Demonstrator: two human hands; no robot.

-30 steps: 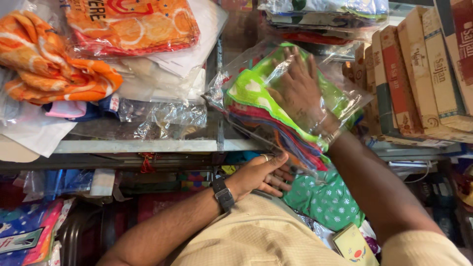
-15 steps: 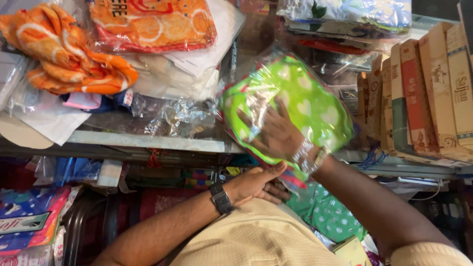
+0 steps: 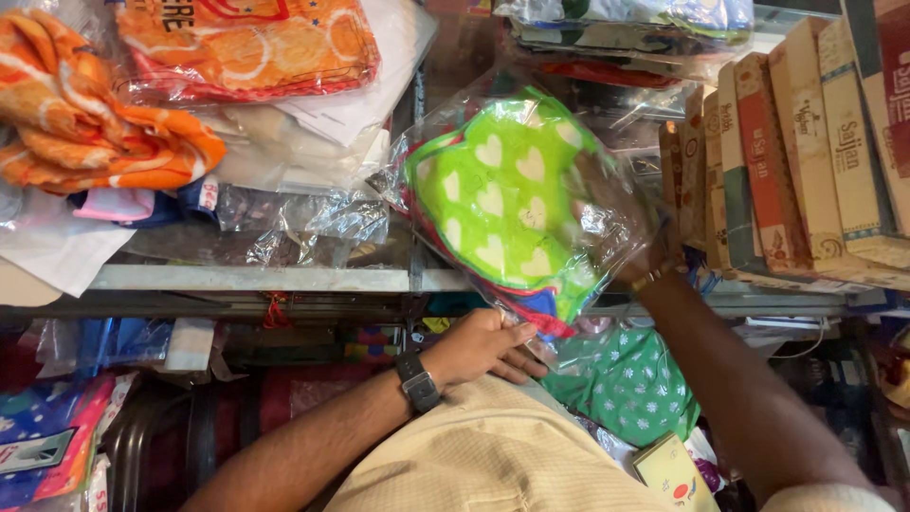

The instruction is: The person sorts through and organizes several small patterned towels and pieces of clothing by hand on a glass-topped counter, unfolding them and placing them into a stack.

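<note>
A clear plastic packet (image 3: 512,204) of folded cloth, bright green with pale hearts and red and blue layers beneath, is held up over the counter edge. My right hand (image 3: 645,261) grips it from behind, mostly hidden by the packet; only the wrist with a bracelet shows. Below the packet's lower corner, my left hand (image 3: 483,346), with a dark watch on its wrist, rests against my beige shirt with fingers loosely curled and nothing in it.
Orange towels (image 3: 90,133) and an orange printed packet (image 3: 246,43) lie on the glass counter (image 3: 256,278) at left. Upright cardboard boxes (image 3: 796,152) line the right. A green dotted cloth packet (image 3: 630,389) sits below, more packed cloth at top.
My right hand has turned and lifted the green packet so its heart-printed face shows, and the hand has slipped behind it. My left hand has stayed at my shirt.
</note>
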